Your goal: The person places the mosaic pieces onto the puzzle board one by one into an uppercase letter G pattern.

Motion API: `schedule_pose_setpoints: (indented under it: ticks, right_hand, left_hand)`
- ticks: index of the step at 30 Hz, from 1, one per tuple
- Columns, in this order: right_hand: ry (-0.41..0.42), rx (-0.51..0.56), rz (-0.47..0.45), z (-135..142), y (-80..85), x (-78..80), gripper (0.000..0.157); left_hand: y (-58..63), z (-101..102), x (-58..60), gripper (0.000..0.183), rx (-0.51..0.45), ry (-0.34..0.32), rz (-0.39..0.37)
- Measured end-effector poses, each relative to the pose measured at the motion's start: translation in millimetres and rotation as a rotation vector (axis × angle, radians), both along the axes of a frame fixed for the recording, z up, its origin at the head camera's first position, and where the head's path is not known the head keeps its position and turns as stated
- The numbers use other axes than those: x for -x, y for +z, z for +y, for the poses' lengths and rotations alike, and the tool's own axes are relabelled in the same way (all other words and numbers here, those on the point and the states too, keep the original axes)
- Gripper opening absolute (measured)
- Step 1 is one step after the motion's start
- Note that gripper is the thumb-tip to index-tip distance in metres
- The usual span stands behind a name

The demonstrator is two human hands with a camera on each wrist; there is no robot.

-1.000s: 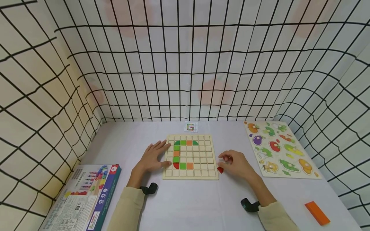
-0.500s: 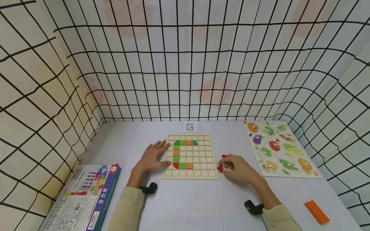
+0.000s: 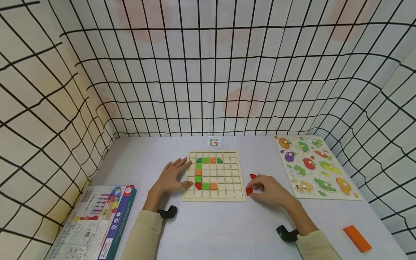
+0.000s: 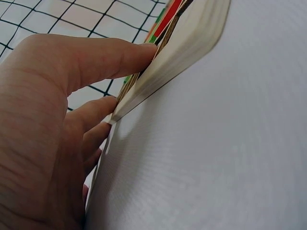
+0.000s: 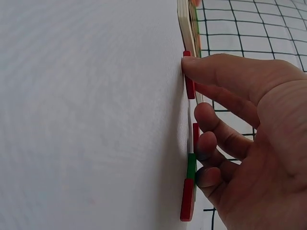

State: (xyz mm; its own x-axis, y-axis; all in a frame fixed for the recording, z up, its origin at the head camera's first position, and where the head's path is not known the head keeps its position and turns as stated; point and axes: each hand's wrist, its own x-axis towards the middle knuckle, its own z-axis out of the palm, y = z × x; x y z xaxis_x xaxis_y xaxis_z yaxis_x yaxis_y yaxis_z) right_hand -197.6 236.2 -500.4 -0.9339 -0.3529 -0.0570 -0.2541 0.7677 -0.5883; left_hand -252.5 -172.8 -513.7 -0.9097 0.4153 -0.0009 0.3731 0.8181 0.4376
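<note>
The wooden grid board [image 3: 227,198] lies flat, with green, orange and red tiles in a C-like run of its cells. My left hand [image 3: 170,178] rests on the board's left edge with fingers spread; in the left wrist view its thumb [image 4: 124,60] touches the rim. Just off the board's right edge, my right hand [image 3: 268,189] pinches a red tile [image 3: 249,191] between thumb and index finger, low at the tablecloth. Another red tile [image 3: 252,176] lies beyond the index finger. In the right wrist view, a green tile [image 5: 191,165] and a red tile [image 5: 187,201] sit under the curled fingers.
A small pattern card [image 3: 214,142] lies behind the board. At the right are a vegetable puzzle board [image 3: 308,180] and an orange block [image 3: 357,238]. A printed box [image 3: 94,224] lies at the left. Black mesh [image 3: 208,82] encloses the back and sides.
My right hand has drawn slightly right and nearer me, uncovering the far red tile. The pinched red tile has turned and shifted a little right. The left hand stays in place.
</note>
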Motion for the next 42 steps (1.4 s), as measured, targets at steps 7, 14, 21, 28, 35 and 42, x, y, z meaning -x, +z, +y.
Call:
schedule_pose_setpoints:
  ticks: [7,14,21,28,35,42]
  right_hand:
    - [0.001,0.004,0.009,0,2.4,-0.5,0.019]
    - [-0.01,0.024,0.048,2,5.9,-1.3,0.016]
    - [0.007,0.058,0.095,-1,8.3,3.8,0.019]
    - [0.022,0.113,0.113,-13,10.1,10.8,0.019]
    - [0.014,0.147,0.075,-34,11.3,15.2,0.02]
    - [0.044,0.169,0.045,-55,10.3,21.7,0.022]
  left_hand:
    - [0.3,1,-0.4,0.085,-0.004,0.005,0.0]
    - [-1.7,-1,-2.0,0.085,-0.005,0.004,-0.001]
    - [-1.6,-1,-3.4,0.085,-0.015,0.002,0.003]
    - [0.8,0,-2.5,0.085,-0.014,-0.003,0.009]
    - [1.9,0,-0.4,0.085,-0.013,-0.004,0.013]
    - [-0.9,0,0.8,0.086,0.003,-0.009,0.004]
